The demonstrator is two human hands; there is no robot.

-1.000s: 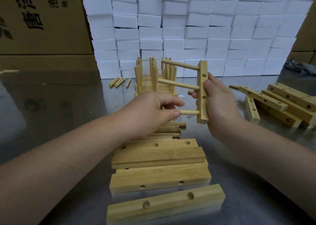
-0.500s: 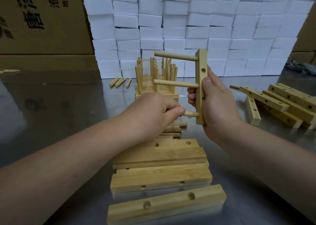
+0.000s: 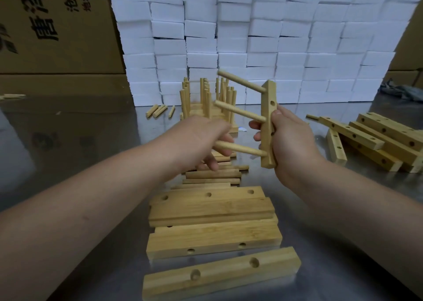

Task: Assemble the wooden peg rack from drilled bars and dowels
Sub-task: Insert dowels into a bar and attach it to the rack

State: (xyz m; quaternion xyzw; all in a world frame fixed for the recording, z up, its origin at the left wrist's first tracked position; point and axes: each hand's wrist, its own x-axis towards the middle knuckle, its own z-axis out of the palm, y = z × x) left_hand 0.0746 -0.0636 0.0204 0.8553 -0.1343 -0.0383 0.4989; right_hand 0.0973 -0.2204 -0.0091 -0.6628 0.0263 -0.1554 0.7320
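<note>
1. The drilled bar has tilted since earlier, and its 3 dowels now slant.
2. The right hand grips it, fingers wrapped round.
3. The left hand is blurred at the lowest dowel; its hold is unclear.

you have one view only, from the wide-angle camera on your head. it faces forward and down across the bench, close in: your forearms enter from the lower corners, and your left grip and right grip, which holds the drilled bar, fill mid-frame. the far end of the bench sits in the upper half, where the white foam blocks and the cartons at upper left bow with the lens.
</note>
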